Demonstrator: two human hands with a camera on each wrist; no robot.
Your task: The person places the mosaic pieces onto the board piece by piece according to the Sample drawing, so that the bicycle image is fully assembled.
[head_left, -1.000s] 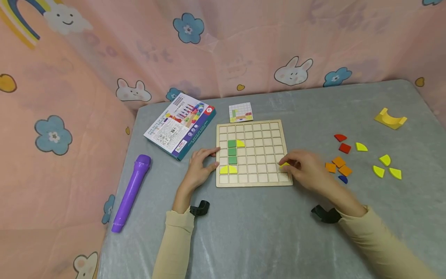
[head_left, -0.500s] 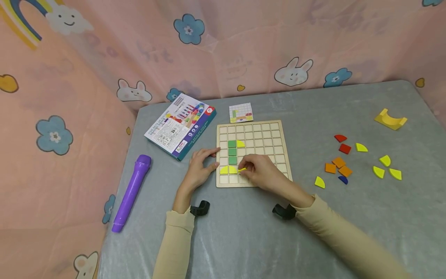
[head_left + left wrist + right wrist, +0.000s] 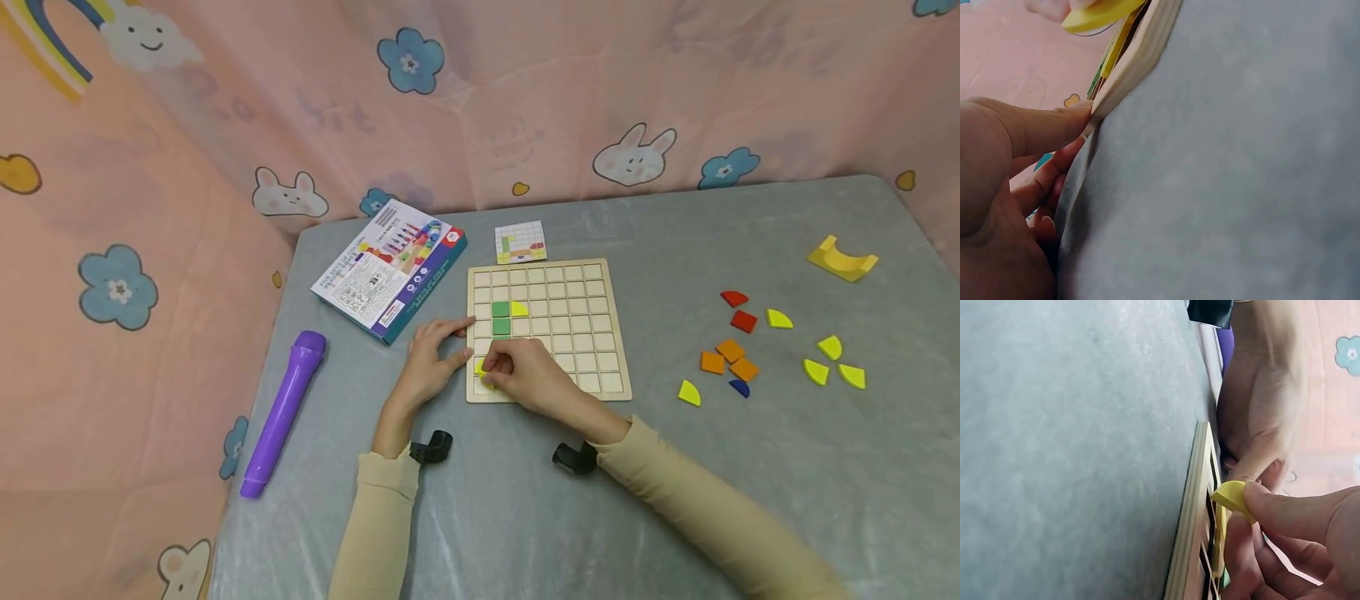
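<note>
Pinching yellow piece [image 3: 1233,497], right hand [image 3: 529,373] over grid board [image 3: 585,322] holding green squares [image 3: 501,327]

The board [image 3: 588,342] is of plain matt wood; the pinched yellow piece [image 3: 1230,496] looks smooth. The purple microphone [image 3: 282,417] seems shiny plastic, the box [image 3: 375,279] printed cardboard, the sleeves [image 3: 381,521] matt cloth.

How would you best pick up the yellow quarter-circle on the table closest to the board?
Probably from above, on the near side, pinching the yellow quarter-circle by opposite edges. It lies flat on the table, so its thin rim seems the best hold, and the orange squares sit beyond it.
</note>
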